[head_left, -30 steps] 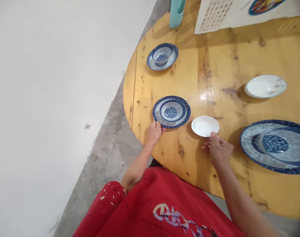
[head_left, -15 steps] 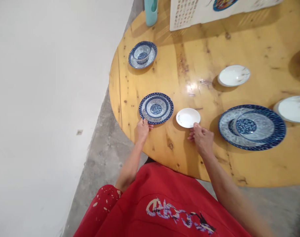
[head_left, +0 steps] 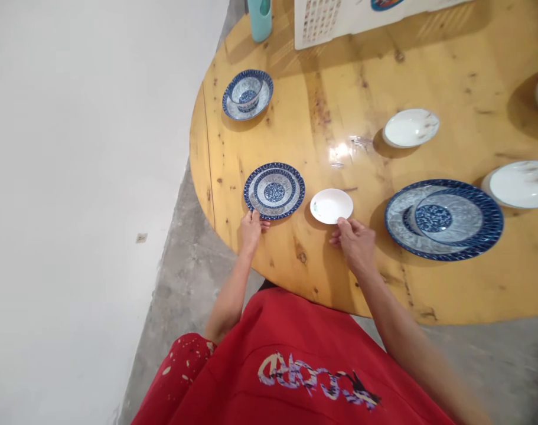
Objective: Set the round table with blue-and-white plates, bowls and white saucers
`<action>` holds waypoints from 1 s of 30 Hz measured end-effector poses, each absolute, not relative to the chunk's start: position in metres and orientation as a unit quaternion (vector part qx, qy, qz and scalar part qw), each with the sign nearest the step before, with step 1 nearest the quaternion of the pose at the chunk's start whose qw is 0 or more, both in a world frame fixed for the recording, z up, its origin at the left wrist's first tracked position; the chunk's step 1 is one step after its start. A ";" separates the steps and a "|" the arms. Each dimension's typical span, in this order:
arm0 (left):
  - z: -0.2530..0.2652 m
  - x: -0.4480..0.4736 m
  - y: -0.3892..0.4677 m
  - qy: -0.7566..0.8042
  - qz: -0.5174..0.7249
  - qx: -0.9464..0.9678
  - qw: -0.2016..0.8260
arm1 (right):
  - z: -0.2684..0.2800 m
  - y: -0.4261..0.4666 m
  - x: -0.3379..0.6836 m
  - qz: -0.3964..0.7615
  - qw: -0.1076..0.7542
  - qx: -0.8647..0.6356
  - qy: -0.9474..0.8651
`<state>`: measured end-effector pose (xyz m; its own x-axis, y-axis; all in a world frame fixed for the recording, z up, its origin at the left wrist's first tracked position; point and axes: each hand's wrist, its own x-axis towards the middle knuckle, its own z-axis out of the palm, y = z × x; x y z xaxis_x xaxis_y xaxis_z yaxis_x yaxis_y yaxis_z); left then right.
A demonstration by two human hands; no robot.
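Now, step: I'm setting dishes on the tabletop (head_left: 428, 283).
Left hand (head_left: 251, 227): fingers pinch patterned plate (head_left: 274, 190) rim.
Right hand (head_left: 356, 242): fingers touch white saucer (head_left: 331, 206); grip unclear.
Next: steady, level nudges.

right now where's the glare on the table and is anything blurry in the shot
Head view: a bright glare patch sits on the wooden table, above the small white saucer. Dishes cast soft shadows to their left. The right hand is sharp, but its forearm smears toward the bottom edge; the left hand is sharp.

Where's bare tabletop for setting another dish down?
Widest bare patch: mid-table, between the bowl on its saucer, the white bowl and the basket. A bare strip also runs along the near edge below the large blue plate. Crowded: blue plate and white saucer beside both hands.
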<state>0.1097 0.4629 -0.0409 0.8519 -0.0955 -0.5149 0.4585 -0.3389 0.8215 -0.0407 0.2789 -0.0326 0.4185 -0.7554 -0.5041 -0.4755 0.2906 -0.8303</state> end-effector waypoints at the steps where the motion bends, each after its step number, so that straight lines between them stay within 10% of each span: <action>1: -0.040 0.109 0.463 0.117 -0.245 0.779 0.565 | -0.034 0.279 -0.041 -0.119 0.609 -0.583 0.524; 30: -0.027 0.047 0.400 -0.039 -0.394 0.741 0.542 | -0.032 0.286 -0.032 -0.105 0.613 -0.577 0.530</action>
<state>0.0470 0.4000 -0.0267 0.6866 -0.4851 -0.5416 0.3692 -0.4091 0.8345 -0.0325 0.2858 -0.0315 0.4161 -0.7404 -0.5279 -0.4822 0.3125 -0.8184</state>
